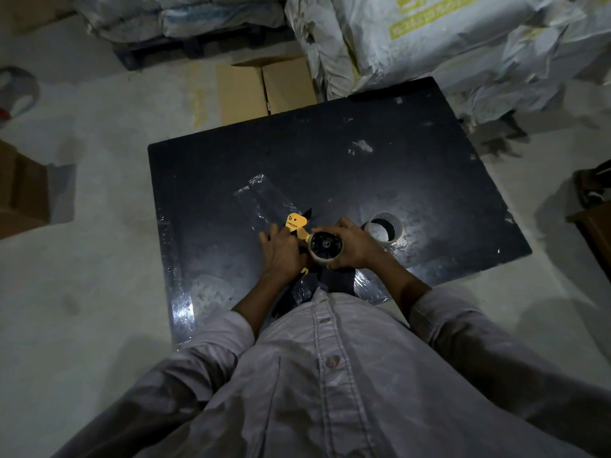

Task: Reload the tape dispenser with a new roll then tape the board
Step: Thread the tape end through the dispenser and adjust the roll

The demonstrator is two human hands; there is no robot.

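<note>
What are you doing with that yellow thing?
A person stands over a big dark board on the floor, holding a yellow tape dispenser in both hands. The left hand grips its handle side, and the right hand wraps around the tape roll sitting on the dispenser's wheel. Another ring of tape lies on the board beside the right hand. Some clear tape strips already shine on the board.

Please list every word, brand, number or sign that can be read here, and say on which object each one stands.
Yellow tape dispenser: a short line of dark print, too small to read.
White sack behind the board: yellow-green block letters and a lettered band, blurred and cut off, not readable.
No other text shows.
</note>
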